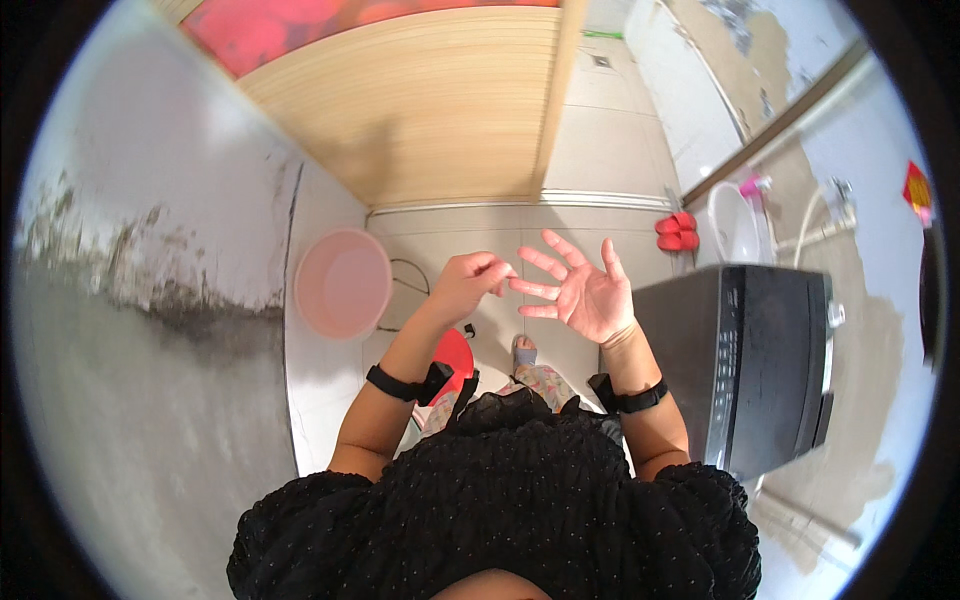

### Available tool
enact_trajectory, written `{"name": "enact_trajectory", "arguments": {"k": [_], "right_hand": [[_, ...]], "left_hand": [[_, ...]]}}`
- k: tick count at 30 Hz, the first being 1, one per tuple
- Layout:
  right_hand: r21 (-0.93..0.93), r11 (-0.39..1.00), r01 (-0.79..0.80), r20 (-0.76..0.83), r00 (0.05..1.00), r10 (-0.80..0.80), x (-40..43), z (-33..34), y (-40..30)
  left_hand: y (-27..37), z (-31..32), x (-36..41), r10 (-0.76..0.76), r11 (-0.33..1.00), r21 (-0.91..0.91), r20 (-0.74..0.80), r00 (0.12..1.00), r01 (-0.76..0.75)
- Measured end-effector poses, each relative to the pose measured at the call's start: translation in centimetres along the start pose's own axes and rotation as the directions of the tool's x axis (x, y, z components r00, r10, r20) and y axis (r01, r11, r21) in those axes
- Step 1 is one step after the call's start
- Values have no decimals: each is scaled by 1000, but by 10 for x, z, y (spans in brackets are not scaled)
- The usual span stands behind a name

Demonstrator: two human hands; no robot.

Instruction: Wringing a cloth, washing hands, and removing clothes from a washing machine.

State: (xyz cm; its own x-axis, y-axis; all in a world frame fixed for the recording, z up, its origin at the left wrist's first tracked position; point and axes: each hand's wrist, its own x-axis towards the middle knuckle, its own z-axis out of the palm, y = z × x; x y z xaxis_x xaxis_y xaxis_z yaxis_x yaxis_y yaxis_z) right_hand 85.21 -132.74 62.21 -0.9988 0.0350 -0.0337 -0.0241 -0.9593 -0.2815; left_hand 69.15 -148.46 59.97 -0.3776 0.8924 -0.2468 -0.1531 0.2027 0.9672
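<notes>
Palm up with all its fingers spread, my right hand (pixel 585 296) holds nothing. My left hand (pixel 472 283) is curled, thumb and forefinger pinched together, right beside a fingertip of the right hand. Whether the two touch, I cannot tell. No object shows in the left hand's pinch. Both hands are raised over the tiled floor (pixel 487 229). A black strap with a small black device circles each forearm.
To the left stands a pink plastic basin (pixel 343 283), near a dark cord and a red stool (pixel 454 360). A black washing machine (pixel 772 367) occupies the right side. Beyond it are red slippers (pixel 677 232), a white basin (pixel 731 221) and a wall tap (pixel 840 191). A wooden sliding door (pixel 442 112) stands ahead.
</notes>
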Motion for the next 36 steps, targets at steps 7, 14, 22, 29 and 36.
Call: {"name": "enact_trajectory", "arguments": {"k": [7, 14, 22, 29, 36], "right_hand": [[-82, 960, 267, -154, 949, -277, -89, -3, 21], [-229, 812, 537, -539, 625, -565, -225, -17, 145], [-436, 426, 793, -803, -130, -581, -417, 5, 355], [-481, 10, 877, -851, -464, -245, -528, 23, 537], [-542, -253, 801, -807, -580, -107, -617, 48, 678]], "left_hand": [[-22, 17, -10, 185, 982, -49, 4, 983, -185], [-93, 4, -58, 47, 989, -132, -166, 985, -70], [-121, 130, -117, -89, 980, 201, 358, 930, 17], [-124, 274, -192, -42, 962, 234, 639, 768, -142], [-188, 384, -303, -187, 897, 391, 759, 624, -206]]}}
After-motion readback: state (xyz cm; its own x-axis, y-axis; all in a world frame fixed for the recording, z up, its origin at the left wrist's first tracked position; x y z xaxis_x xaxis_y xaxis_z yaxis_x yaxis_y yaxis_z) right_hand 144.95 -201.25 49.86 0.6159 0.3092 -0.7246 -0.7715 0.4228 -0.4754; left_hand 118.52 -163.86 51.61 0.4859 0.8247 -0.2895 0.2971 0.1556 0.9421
